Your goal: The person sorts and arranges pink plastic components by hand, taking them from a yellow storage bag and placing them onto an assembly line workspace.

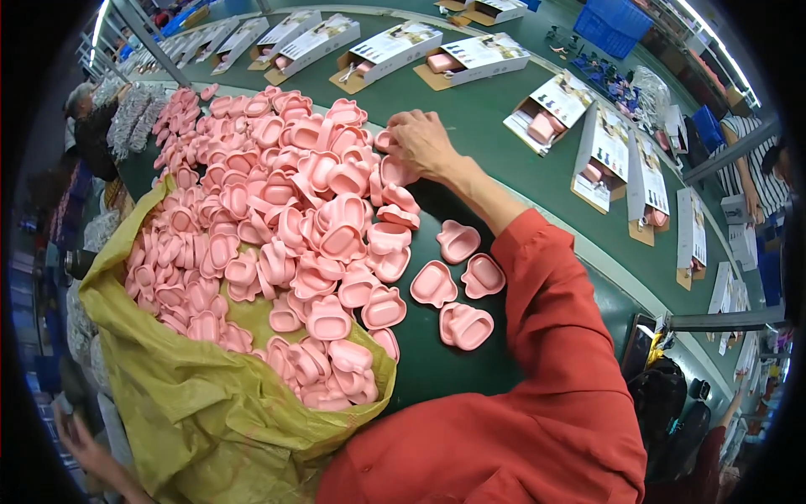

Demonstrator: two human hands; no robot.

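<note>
A large heap of pink moulded cups [277,193], small and shallow with rounded, ear-like bumps, lies on the green table and in a yellow woven sack [210,395]. At the heap's far right edge, my right hand [420,144] reaches out from a red sleeve. Its fingers are bent down and closed on a pink cup [396,170], partly hidden beneath them. Several loose pink cups [460,242] lie on the table under my right forearm. My left hand [84,441] is low at the far left, beyond the sack, with its fingers apart and nothing visible in them.
Open printed boxes [483,59] with pink items stand in a curved row on the green conveyor [470,109]. A blue crate [611,27] is at the back. Another person in stripes [751,160] is at the right. A phone [640,340] and dark bag [659,391] are beside my elbow.
</note>
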